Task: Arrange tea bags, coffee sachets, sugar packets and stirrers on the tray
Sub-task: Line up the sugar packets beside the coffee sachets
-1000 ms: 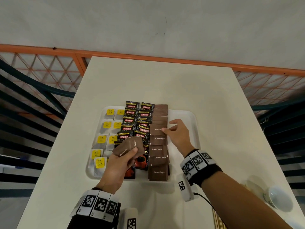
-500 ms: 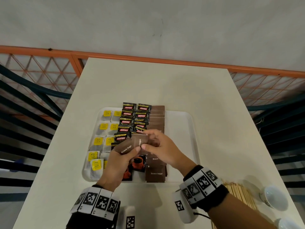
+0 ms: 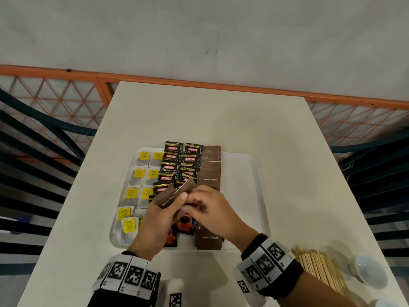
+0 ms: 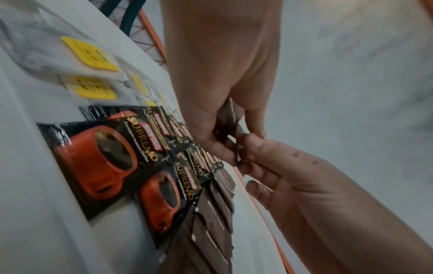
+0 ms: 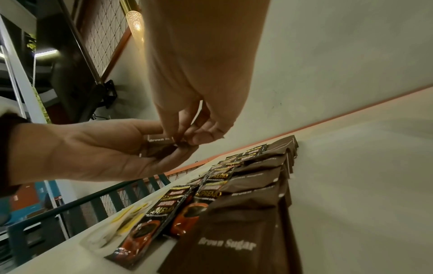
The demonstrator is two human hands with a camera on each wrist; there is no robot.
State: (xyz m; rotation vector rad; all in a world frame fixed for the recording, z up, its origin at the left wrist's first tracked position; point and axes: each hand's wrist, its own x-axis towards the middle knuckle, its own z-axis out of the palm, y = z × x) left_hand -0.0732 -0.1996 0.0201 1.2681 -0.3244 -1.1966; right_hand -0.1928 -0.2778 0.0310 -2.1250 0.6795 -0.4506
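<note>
— What's around the table (image 3: 212, 120)?
— A plain pale wall (image 3: 199, 29) behind it. An orange rail (image 3: 221, 82) with diamond mesh (image 3: 55, 96) runs along the table's far edge.
— And at the table's sides?
— Dark teal bars (image 3: 33, 173), left and right. A lit lamp (image 5: 135, 22) hangs above.

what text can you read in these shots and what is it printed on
"KOPIKO": red band on the black coffee sachets on the tray.
"SUPREMO": gold letters on the same sachets, clearest in the left wrist view.
"Brown Sugar": white print on the brown sugar packets in the row and on the packets in the left hand.
Yellow tea bag tags: print too small to read.
Wrist bands: square code markers, no words.
</note>
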